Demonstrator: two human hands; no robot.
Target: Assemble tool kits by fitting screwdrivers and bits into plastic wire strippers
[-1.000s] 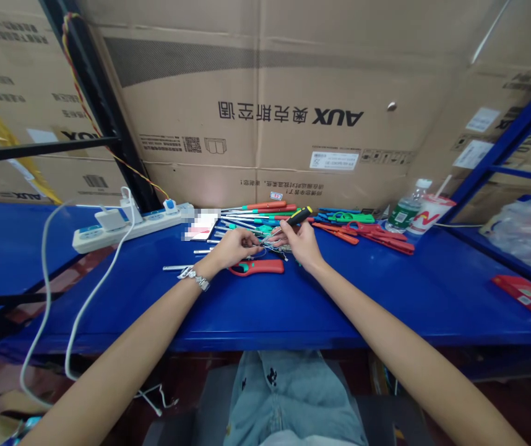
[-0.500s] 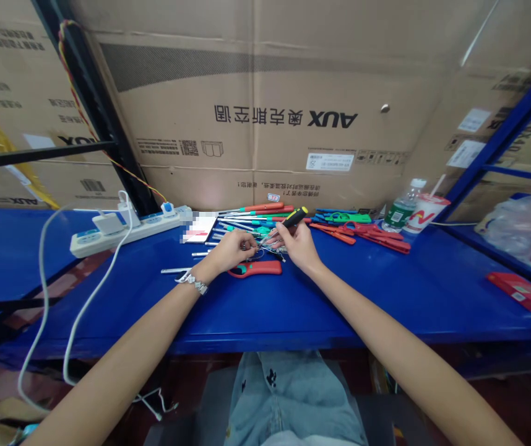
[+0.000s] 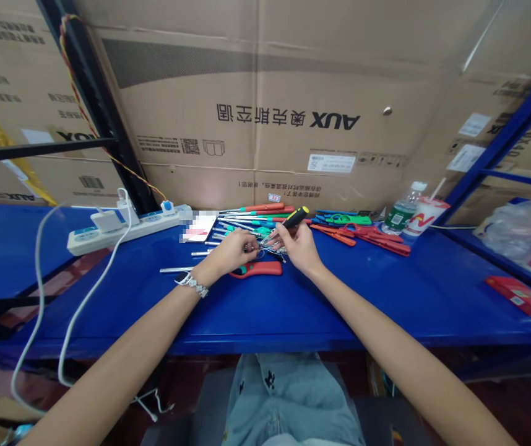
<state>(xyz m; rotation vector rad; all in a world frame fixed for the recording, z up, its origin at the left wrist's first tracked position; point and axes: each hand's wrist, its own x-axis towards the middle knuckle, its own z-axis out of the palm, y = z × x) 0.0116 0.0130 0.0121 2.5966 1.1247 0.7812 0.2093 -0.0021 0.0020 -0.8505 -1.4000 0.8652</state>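
Note:
My right hand (image 3: 301, 246) is closed round a screwdriver (image 3: 296, 217) with a yellow and black handle, its shaft slanting down to the left. The tip is too small to make out. My left hand (image 3: 237, 249) is pinched at the other side of the shaft's lower end, and whatever its fingers hold is hidden. Thin wires and small parts (image 3: 272, 249) lie between the two hands. Just below them rests a long-nosed lighter (image 3: 259, 269) with a red-orange handle and a metal tube. More such lighters (image 3: 265, 209) with red and green parts lie behind my hands.
A white power strip (image 3: 130, 230) with plugs and cables lies at the left. Orange and red plastic casings (image 3: 379, 238) lie right of my hands, near a bottle (image 3: 402, 210) and a paper cup (image 3: 426, 217). A red box (image 3: 523, 296) sits far right. Cardboard (image 3: 247, 74) walls the back.
The view has shifted very slightly. Both hands stay in nearly the same place, with the screwdriver still in my right hand.

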